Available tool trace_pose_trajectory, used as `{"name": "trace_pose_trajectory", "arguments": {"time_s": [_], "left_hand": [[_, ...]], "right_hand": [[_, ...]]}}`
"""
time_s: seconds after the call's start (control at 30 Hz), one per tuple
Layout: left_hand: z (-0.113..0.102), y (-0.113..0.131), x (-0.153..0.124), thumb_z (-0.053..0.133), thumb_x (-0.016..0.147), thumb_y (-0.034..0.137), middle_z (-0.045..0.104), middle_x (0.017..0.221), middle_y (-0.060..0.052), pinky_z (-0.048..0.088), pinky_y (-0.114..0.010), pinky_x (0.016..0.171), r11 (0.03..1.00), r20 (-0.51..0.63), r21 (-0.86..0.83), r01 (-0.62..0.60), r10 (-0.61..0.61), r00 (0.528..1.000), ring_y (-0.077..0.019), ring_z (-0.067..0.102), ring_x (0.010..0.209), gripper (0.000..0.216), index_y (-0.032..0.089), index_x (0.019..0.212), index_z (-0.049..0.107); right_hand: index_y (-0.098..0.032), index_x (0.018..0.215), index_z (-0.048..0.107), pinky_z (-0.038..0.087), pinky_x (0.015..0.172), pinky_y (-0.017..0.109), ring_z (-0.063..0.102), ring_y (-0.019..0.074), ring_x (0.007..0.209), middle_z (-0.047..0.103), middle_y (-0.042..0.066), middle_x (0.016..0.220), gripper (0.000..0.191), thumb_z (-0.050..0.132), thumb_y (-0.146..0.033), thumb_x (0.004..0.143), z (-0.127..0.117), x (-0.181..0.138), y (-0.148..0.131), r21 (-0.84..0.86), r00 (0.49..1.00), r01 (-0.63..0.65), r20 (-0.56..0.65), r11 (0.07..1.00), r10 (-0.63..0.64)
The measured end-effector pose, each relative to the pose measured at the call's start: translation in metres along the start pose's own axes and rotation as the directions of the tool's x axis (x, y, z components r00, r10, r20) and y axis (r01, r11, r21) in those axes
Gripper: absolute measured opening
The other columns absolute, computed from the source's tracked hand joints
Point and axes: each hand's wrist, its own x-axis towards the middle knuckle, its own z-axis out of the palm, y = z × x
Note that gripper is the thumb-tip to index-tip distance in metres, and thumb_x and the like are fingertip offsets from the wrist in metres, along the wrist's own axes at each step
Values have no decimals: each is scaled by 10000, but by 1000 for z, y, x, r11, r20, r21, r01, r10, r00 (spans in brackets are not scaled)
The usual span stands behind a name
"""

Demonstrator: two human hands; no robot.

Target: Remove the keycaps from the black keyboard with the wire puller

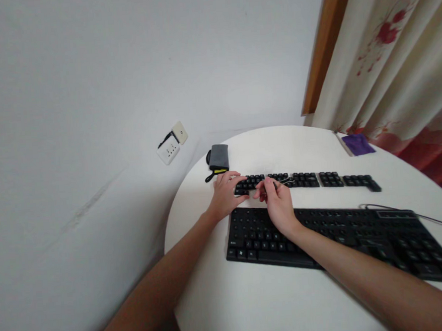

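Loose black keycaps (306, 179) lie in grouped blocks in a row across the white round table (281, 153). At the row's left end, my left hand (225, 194) has its thumb and fingers at the near and far edges of the first block. Closed fingers of my right hand (278, 202) hold a thin wire keycap puller (285, 180), its loops pointing right over the row. The handle is mostly hidden in the hand. Nearer to me lies a black keyboard (284, 256), partly under my right wrist and forearm; many upper key positions look bare.
A grey pouch (219, 156) with a black strap lies behind my left hand. A purple cloth (358, 144) sits at the far right edge. The keyboard cable (437, 221) runs right. The wall with a socket (168, 150) borders the left; a curtain (399, 62) hangs right.
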Motion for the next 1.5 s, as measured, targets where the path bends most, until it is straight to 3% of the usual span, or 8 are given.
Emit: {"name": "trace_pose_trajectory", "arguments": {"time_s": [0.6,0.77,0.97,1.5], "left_hand": [[2,0,-1,836,704,358,582,1251,-64,369,-444,1015,998,-1,9,64,-64,998,-296,497,1164,535,272,1198,648],[-3,-13,-7,848,679,346,578,1224,-87,382,-442,1016,997,-17,-6,71,-71,997,-299,522,1151,657,242,1275,594],[2,-36,-15,871,626,324,577,1018,-55,455,-409,919,987,-48,-86,137,-141,989,-255,582,972,840,205,1366,491],[13,-40,-13,862,633,398,597,958,-53,457,-424,907,984,-57,-59,167,-170,984,-253,596,909,872,148,1373,475]], "right_hand": [[-179,779,646,428,579,269,536,147,575,665,27,640,455,476,-561,959,1,-1,-3,39,1000,-1,13,999,1],[-179,758,644,421,567,268,530,142,562,660,23,626,452,497,-561,949,-2,1,-2,57,1000,-1,-29,998,3],[-179,748,642,414,557,267,536,140,561,662,29,630,451,505,-561,945,-4,3,1,75,998,-12,-53,997,16],[-179,740,632,395,557,263,519,135,557,643,18,611,419,506,-516,956,-3,2,-3,93,999,-15,-48,996,19]]}}
